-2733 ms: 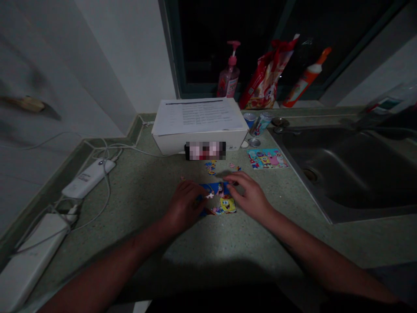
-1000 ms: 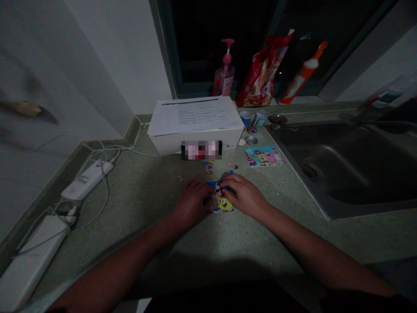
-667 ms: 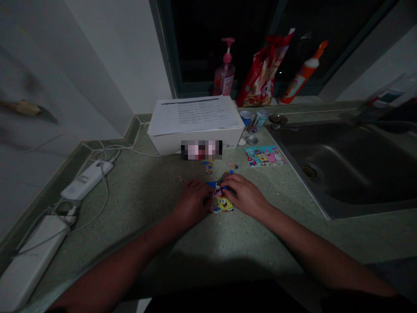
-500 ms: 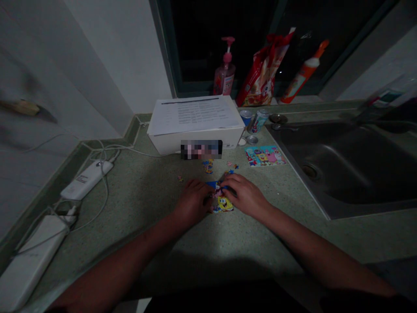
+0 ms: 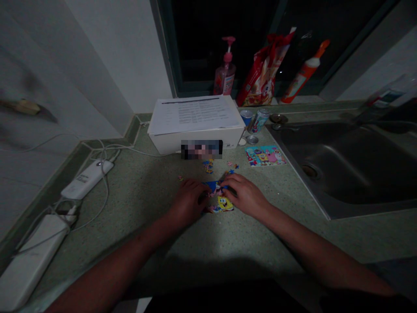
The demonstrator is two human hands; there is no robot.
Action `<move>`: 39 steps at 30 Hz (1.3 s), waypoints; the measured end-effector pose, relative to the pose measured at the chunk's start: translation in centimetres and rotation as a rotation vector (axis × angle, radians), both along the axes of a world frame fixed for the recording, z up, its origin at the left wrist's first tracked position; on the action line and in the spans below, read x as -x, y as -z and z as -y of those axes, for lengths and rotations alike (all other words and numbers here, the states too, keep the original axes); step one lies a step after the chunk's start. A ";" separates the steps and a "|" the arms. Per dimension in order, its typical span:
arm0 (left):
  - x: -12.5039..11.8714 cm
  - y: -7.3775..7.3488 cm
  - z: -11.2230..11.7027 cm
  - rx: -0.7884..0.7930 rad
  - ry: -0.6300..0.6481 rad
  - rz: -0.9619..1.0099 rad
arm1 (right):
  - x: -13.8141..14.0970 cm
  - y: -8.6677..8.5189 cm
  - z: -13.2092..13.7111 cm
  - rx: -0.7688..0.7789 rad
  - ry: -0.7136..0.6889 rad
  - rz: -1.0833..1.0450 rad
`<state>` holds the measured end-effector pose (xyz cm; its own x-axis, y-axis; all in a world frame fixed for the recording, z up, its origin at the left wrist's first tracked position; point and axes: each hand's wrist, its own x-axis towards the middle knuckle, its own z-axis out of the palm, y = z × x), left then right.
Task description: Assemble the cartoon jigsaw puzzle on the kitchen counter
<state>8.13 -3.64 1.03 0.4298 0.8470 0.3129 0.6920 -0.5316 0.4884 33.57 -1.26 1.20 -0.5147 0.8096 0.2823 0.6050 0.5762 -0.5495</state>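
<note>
**Q:** Locate the work item.
**A:** A part-built SpongeBob jigsaw puzzle (image 5: 219, 198) lies on the speckled green worktop (image 5: 137, 217), near its front edge and left of the steel sink (image 5: 345, 169).

**Q:** Hand status?
**A:** The left hand (image 5: 188, 202) and right hand (image 5: 245, 195) rest on opposite sides of the puzzle, just apart. Any grip on a piece cannot be determined.

**Q:** Legible markings?
**A:** SpongeBob characters appear on the picture card (image 5: 265, 156). Text on the printed sheets (image 5: 195, 114), atop a white box (image 5: 169, 143), is too small to read.
</note>
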 end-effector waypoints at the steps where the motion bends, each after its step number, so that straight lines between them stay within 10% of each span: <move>1: 0.1 0.0 0.0 0.002 -0.002 0.004 | 0.0 0.0 0.0 0.002 0.000 0.002; 39: -0.2 -0.3 0.3 0.151 -0.037 0.117 | 0.8 -0.5 0.6 -0.088 -0.139 0.053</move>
<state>8.35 -3.91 1.38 0.3655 0.9028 0.2268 0.6435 -0.4211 0.6392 32.82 -1.90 1.69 -0.6359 0.7029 0.3186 0.5431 0.7009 -0.4624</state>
